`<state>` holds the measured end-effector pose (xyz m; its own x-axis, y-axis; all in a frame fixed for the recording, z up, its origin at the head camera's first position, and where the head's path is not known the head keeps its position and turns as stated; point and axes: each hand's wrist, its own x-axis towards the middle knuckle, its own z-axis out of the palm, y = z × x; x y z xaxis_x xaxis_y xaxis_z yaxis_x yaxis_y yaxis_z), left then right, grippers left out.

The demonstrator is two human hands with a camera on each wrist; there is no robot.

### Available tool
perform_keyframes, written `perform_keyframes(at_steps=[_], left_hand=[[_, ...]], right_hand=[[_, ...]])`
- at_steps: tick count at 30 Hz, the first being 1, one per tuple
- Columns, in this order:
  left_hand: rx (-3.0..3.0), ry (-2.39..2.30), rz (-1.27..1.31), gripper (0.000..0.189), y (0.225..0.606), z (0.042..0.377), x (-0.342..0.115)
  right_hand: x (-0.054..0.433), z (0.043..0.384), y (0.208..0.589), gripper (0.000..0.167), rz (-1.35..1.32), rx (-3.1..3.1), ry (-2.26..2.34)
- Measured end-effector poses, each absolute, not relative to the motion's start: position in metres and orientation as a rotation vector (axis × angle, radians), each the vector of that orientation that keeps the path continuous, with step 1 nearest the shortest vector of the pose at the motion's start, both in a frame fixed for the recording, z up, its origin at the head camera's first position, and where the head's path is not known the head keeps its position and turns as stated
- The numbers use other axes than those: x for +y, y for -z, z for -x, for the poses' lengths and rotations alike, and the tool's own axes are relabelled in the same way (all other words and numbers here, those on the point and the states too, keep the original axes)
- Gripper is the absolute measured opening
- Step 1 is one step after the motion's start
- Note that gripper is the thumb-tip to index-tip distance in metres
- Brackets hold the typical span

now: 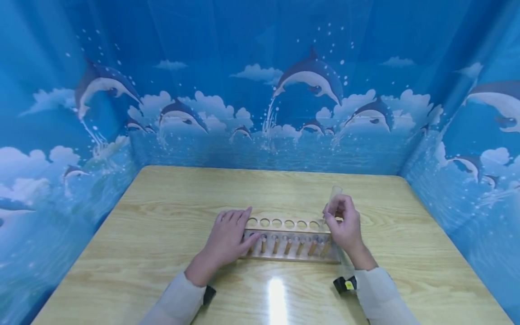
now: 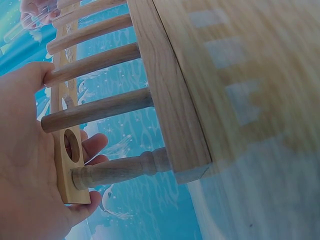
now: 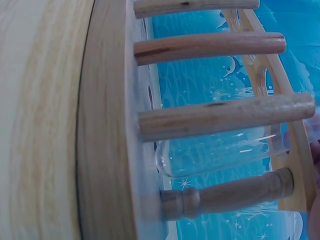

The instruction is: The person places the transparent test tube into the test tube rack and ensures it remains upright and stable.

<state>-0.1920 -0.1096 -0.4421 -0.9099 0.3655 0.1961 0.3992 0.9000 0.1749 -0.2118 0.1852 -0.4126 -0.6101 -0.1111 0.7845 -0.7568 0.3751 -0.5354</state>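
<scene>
A wooden test tube rack [image 1: 290,231] stands on the table, its top bar pierced by a row of round holes, with upright pegs along it. My left hand [image 1: 229,234] holds the rack's left end; in the left wrist view, thumb and fingers lie on opposite sides of the top bar. At the right end, my right hand [image 1: 346,225] pinches a clear glass test tube [image 1: 335,192] near its upper part. In the right wrist view, the tube [image 3: 215,150] passes through the end hole, its rounded bottom close to the base. The right fingertips are partly hidden there.
The wood-grain table [image 1: 183,189] reaches back to a blue dolphin-printed curtain [image 1: 243,149], which also encloses both sides. Dark wrist-camera mounts [image 1: 345,285] sit under the sleeves, close to the tabletop. A bright light reflection lies on the table in front of the rack.
</scene>
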Motion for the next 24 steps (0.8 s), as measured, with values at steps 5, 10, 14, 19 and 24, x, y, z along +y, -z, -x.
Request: perform_keyframes(at_steps=[5, 10, 14, 19, 24], left_hand=[[-2.907, 0.323, 0.58, 0.073, 0.442, 0.1918, -0.1093], [-2.906, 0.334, 0.583, 0.073, 0.4414, 0.1917, -0.1093], [-2.905, 0.328, 0.59, 0.074, 0.4415, 0.1917, -0.1097], [-2.898, 0.321, 0.595, 0.074, 0.4416, 0.1918, -0.1098], [-2.893, 0.313, 0.593, 0.074, 0.4422, 0.1921, -0.1095]], right_hand=[[0.1864, 0.2132, 0.4135, 0.016, -0.792, -1.94, -1.307], [0.1869, 0.2144, 0.4138, 0.014, -0.832, -1.917, -1.285], [0.1871, 0.2144, 0.4135, 0.015, -0.863, -1.907, -1.276], [0.1874, 0.214, 0.4132, 0.015, -0.876, -1.905, -1.281], [0.1875, 0.2139, 0.4135, 0.015, -0.882, -1.905, -1.288]])
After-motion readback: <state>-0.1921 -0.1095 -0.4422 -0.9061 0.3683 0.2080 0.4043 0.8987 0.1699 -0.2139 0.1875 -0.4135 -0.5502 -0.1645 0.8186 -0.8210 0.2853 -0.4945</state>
